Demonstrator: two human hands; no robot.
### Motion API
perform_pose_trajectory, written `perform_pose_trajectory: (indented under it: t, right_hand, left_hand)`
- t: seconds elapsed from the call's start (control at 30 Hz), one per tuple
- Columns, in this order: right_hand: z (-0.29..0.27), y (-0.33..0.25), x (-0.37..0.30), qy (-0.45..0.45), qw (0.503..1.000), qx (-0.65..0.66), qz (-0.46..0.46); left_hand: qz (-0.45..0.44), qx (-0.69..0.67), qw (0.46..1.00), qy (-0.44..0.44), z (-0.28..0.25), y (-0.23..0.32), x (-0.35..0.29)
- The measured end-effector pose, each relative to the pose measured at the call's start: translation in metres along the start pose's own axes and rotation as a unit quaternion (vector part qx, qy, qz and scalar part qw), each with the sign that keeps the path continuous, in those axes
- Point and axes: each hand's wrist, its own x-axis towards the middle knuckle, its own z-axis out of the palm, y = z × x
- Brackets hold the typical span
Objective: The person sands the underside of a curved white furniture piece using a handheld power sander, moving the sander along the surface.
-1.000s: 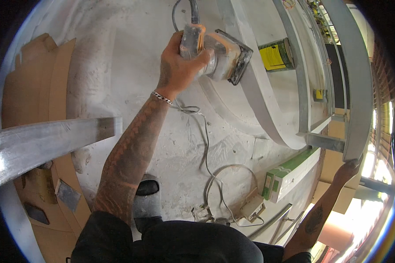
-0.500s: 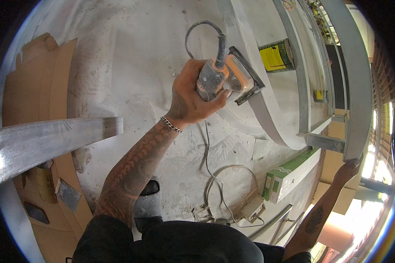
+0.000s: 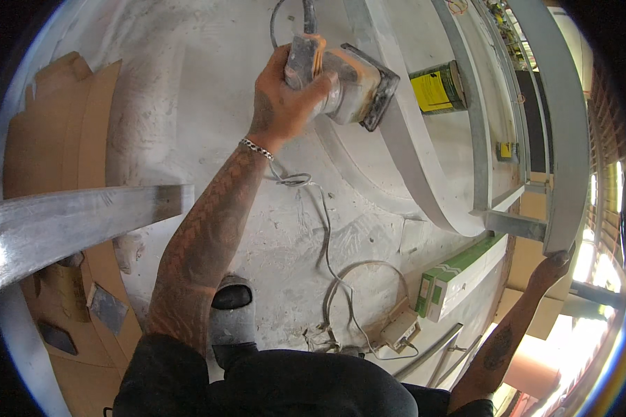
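Closed around a dusty orange-and-grey electric sander (image 3: pixel 355 76), my left hand (image 3: pixel 285 104) is at the upper middle. The sander's flat dark pad faces the curved grey metal bar (image 3: pixel 414 149) and meets its edge; whether it presses there I cannot tell. A cord runs from the sander's back end. Over at the right, my right hand (image 3: pixel 555 265) grips the lower end of the outer curved frame piece (image 3: pixel 569 167), its fingers mostly hidden behind the metal.
A yellow-labelled can (image 3: pixel 438 89) stands between the bars. On the dusty floor lie a green-and-white box (image 3: pixel 462 274), a power strip (image 3: pixel 400 328) and looped cords. Flattened cardboard (image 3: pixel 62 132) and a metal beam (image 3: pixel 83 222) are at the left. My shoe (image 3: pixel 231 306) is below.
My left hand has carried the sander up and leftward along the curved bar. The cord has shifted with it, now showing a loop below my wrist. My right hand stays put.
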Motion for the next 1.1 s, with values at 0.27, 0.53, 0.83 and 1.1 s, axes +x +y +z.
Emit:
perform_pose_trajectory:
  t: [0.27, 0.53, 0.83, 1.1]
  right_hand:
    - [-0.007, 0.010, 0.002, 0.005, 0.999, -0.036, -0.029]
    - [-0.004, 0.008, 0.001, 0.020, 0.999, -0.039, -0.012]
    - [-0.003, 0.005, 0.001, -0.008, 0.998, -0.020, -0.058]
    - [0.000, 0.008, 0.000, 0.007, 0.997, -0.034, -0.066]
  left_hand:
    - [-0.056, -0.027, 0.998, 0.003, 0.008, 0.011, -0.018]
    - [0.056, 0.022, 0.998, -0.003, 0.022, 0.014, -0.056]
    - [0.008, 0.009, 1.000, 0.013, 0.020, 0.018, -0.041]
    - [-0.051, -0.016, 0.998, 0.040, 0.015, 0.022, -0.022]
